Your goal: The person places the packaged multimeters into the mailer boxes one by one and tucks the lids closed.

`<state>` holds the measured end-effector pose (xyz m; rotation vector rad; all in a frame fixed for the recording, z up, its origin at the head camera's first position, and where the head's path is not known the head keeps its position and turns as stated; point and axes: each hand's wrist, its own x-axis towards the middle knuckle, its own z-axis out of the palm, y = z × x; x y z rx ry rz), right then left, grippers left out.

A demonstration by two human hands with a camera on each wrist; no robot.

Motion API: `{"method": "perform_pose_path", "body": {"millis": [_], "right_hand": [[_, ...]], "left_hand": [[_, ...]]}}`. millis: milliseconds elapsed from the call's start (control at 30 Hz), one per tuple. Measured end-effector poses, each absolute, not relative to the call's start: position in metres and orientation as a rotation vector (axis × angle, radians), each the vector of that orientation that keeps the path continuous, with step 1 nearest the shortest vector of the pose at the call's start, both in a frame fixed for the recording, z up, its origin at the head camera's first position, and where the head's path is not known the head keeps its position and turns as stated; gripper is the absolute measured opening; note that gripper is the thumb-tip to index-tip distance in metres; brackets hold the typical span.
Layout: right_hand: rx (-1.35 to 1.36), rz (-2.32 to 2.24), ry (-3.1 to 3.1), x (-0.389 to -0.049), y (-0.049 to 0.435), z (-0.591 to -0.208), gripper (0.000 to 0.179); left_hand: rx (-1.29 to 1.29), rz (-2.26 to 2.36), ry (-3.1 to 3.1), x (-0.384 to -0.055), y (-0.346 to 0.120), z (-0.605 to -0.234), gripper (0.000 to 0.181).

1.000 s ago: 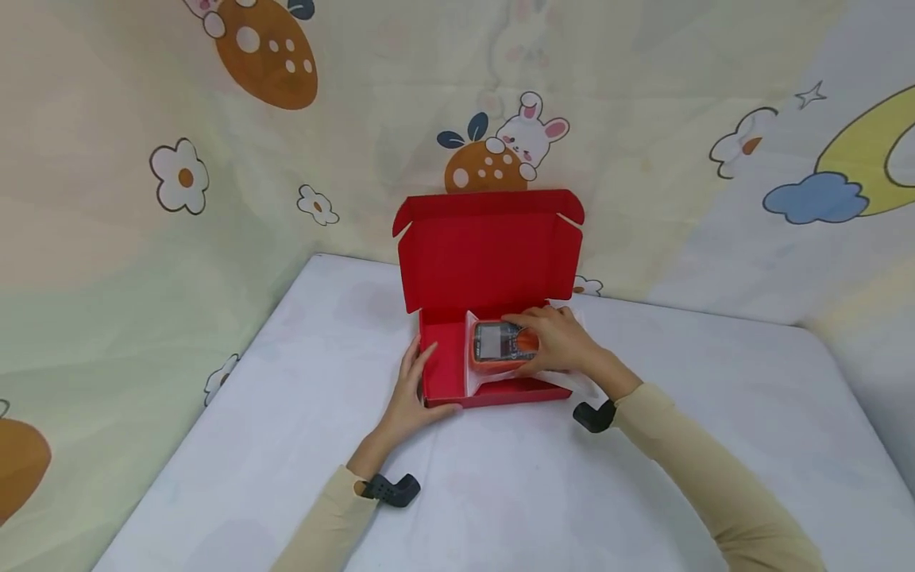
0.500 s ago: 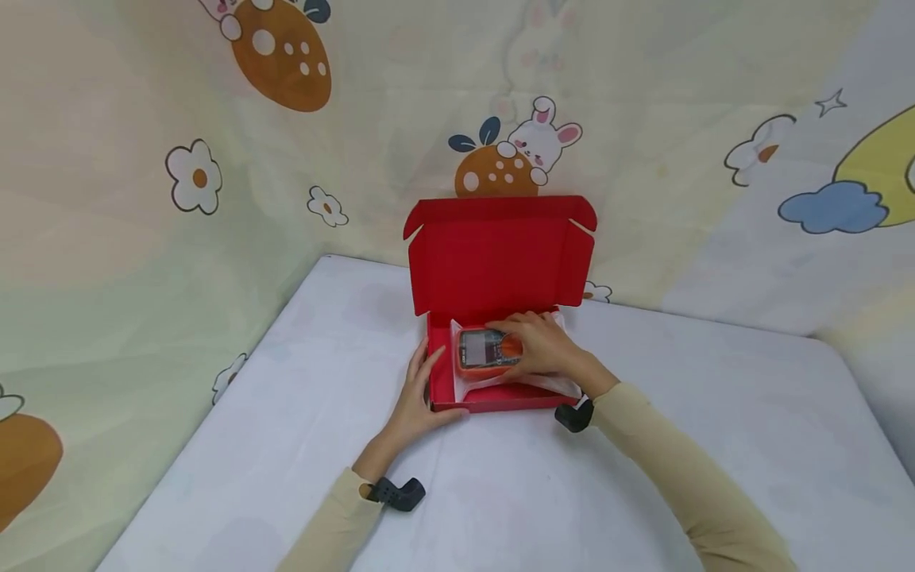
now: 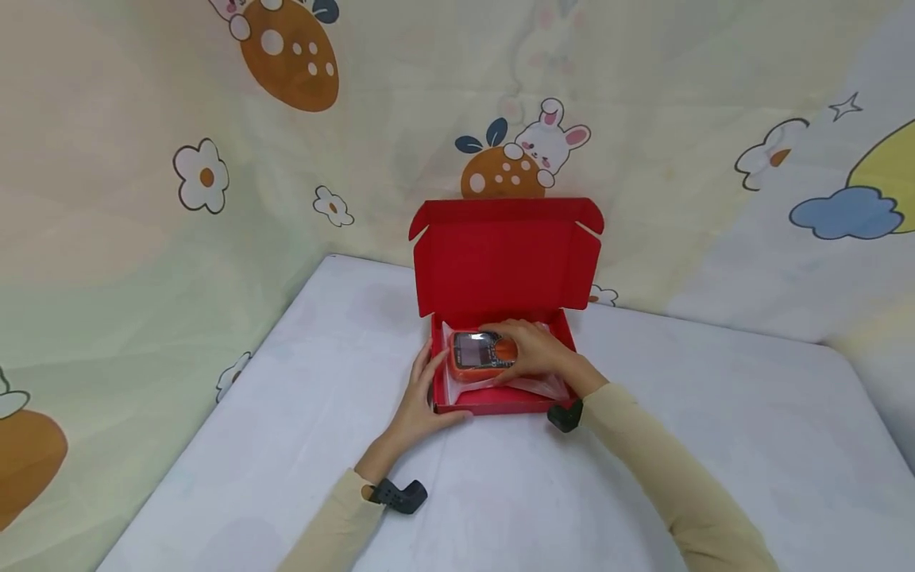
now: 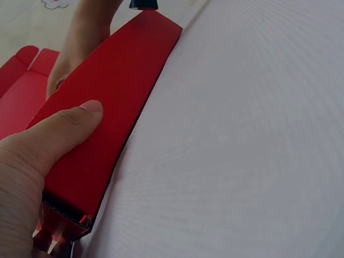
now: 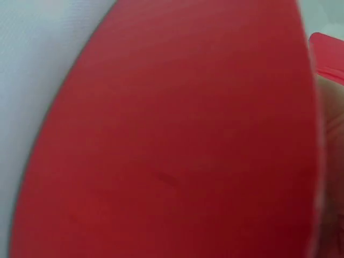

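Note:
An orange digital multimeter (image 3: pixel 473 351) with a dark face, a grey screen and a round dial lies inside the open red cardboard box (image 3: pixel 509 407). Translucent plastic wrap (image 3: pixel 543 387) shows around and under it. My right hand (image 3: pixel 538 349) grips the multimeter across its dial end, thumb on the near side and fingers on the far side. At the box's front left corner, my left hand (image 3: pixel 415 403) holds on, its thumb (image 4: pixel 70 126) pressing the front wall and its fingers along the left side. In the right wrist view the box wall (image 5: pixel 177 134) hides most of the right hand.
The box's lid (image 3: pixel 507 258) stands raised at the back, close to a patterned cloth backdrop (image 3: pixel 386 119). A white-covered table (image 3: pixel 643 461) extends around the box. A dark wrist-worn device (image 3: pixel 565 415) on the right arm hangs by the box's front right corner.
My right hand has moved the multimeter and its wrap leftward inside the box, toward the left wall. The left hand keeps its place at the corner. The head view has shifted slightly.

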<state>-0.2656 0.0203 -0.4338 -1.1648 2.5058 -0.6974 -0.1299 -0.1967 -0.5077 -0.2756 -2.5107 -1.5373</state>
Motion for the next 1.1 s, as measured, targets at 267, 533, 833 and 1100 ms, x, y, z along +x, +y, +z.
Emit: {"method": "perform_pose_path", "body": {"millis": [267, 533, 833, 1100], "right_hand": [[-1.12, -0.694, 2.512, -0.262, 0.027, -0.44, 0.09], [-1.047, -0.666, 2.551, -0.255, 0.028, -0.443, 0.103], [-0.996, -0.944, 2.577, -0.242, 0.048, -0.438, 0.1], [-0.902, -1.886, 2.662, -0.221, 0.079, -0.403, 0.065]], "left_hand": [[-0.277, -1.541, -2.517, -0.129, -0.194, -0.509, 0.097], [-0.256, -1.538, -2.532, -0.128, -0.195, -0.508, 0.096], [-0.232, -1.705, -2.52, -0.126, -0.196, -0.497, 0.11], [-0.193, -1.756, -2.309, -0.133, -0.212, -0.457, 0.098]]}}
